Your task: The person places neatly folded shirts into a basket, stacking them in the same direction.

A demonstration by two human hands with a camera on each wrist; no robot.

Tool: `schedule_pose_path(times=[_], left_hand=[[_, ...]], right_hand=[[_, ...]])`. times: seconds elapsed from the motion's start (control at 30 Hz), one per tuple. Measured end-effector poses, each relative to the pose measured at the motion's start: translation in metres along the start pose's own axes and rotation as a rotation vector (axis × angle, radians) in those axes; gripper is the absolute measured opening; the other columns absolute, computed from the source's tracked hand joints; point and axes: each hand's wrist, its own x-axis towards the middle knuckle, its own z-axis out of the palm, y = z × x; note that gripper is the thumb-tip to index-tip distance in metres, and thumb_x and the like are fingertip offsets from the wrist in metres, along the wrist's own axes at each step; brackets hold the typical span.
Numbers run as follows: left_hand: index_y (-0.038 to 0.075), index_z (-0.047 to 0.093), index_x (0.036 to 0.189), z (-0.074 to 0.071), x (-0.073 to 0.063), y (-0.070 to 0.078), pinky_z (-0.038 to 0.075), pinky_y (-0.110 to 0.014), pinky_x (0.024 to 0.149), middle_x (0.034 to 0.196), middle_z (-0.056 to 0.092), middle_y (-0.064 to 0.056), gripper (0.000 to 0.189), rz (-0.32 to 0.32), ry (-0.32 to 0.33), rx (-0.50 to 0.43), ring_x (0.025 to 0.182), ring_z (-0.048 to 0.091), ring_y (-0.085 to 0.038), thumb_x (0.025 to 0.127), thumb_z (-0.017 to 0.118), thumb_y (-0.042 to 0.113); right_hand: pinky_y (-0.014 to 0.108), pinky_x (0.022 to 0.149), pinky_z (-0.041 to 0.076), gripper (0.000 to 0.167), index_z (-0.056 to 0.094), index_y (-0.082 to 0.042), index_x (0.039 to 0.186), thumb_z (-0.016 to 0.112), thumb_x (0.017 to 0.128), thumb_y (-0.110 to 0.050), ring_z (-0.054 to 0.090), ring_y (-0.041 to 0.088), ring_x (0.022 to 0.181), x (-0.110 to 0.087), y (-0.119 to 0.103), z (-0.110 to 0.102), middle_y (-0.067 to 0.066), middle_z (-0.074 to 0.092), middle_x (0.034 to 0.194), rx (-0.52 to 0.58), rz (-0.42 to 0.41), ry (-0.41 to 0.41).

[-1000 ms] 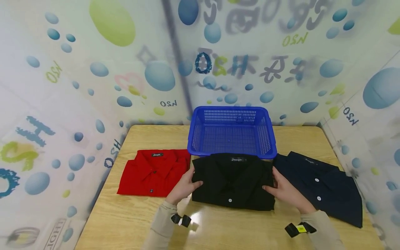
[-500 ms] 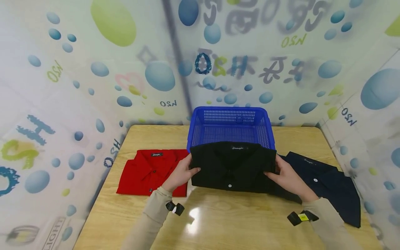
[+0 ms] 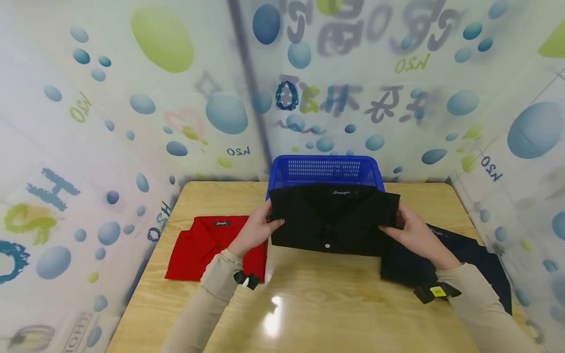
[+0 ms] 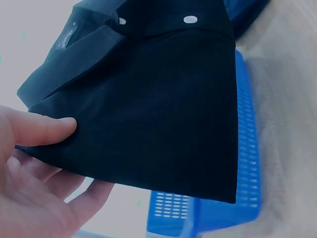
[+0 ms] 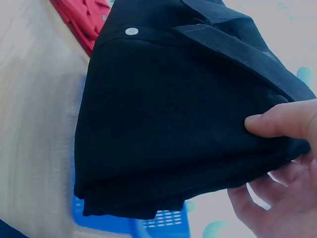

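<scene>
A folded black shirt (image 3: 331, 220) with a white button hangs between both hands, overlapping the front of the blue basket (image 3: 326, 169) in the head view. My left hand (image 3: 253, 230) grips its left edge, thumb on top and fingers underneath, as the left wrist view also shows. The right hand (image 3: 415, 235) pinches the opposite edge the same way. In the right wrist view the folded layers of the shirt (image 5: 168, 114) show along its lower side. Much of the basket's floor is hidden behind the shirt.
A folded red shirt (image 3: 194, 255) lies on the wooden table (image 3: 335, 304) at left, partly behind the left hand. At right a folded navy shirt (image 3: 406, 267) lies beneath the right forearm. Patterned walls (image 3: 185, 98) stand close behind the table and at both sides.
Both hands have raised the black shirt and moved it away from the body, from in front of the basket to over its front part. The red and navy shirts stay put.
</scene>
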Motion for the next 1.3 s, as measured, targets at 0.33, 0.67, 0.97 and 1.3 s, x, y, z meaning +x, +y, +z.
schedule_pose_path(times=[0.33,0.67,0.97,1.3], left_hand=[[0.0,0.042,0.141,-0.012,0.023,-0.008,0.051,-0.043,0.088,0.125,0.06,-0.018,0.053,0.035,0.067,0.075,0.108,0.06,-0.03,0.091,0.058,-0.005],[-0.005,0.052,0.126,-0.023,0.04,-0.01,0.052,-0.045,0.082,0.112,0.064,-0.021,0.038,0.081,0.147,0.129,0.097,0.062,-0.031,0.088,0.059,-0.008],[-0.007,0.058,0.118,-0.029,0.054,-0.018,0.053,-0.045,0.083,0.105,0.066,-0.023,0.031,0.081,0.152,0.211,0.094,0.064,-0.034,0.086,0.06,-0.011],[-0.001,0.063,0.117,-0.035,0.067,-0.035,0.051,-0.042,0.088,0.107,0.067,-0.016,0.029,-0.018,0.067,0.343,0.095,0.064,-0.029,0.088,0.064,-0.003]], right_hand=[[0.012,0.076,0.046,0.049,0.046,0.007,0.13,0.067,0.085,0.007,0.056,-0.002,0.089,0.021,-0.012,-0.014,0.023,0.061,0.109,-0.011,-0.134,0.071],[0.009,0.076,0.043,0.048,0.047,0.005,0.129,0.068,0.085,0.006,0.053,-0.007,0.089,0.042,-0.015,-0.017,0.022,0.063,0.108,-0.039,-0.149,0.131],[0.026,0.082,0.05,0.041,0.051,0.004,0.123,0.067,0.086,0.005,0.062,0.029,0.096,0.055,-0.012,-0.017,0.022,0.064,0.107,-0.109,-0.172,0.164],[0.057,0.083,0.048,0.03,0.055,0.007,0.115,0.066,0.087,0.003,0.061,0.04,0.092,0.066,0.006,-0.011,0.026,0.064,0.1,-0.132,-0.114,0.15]])
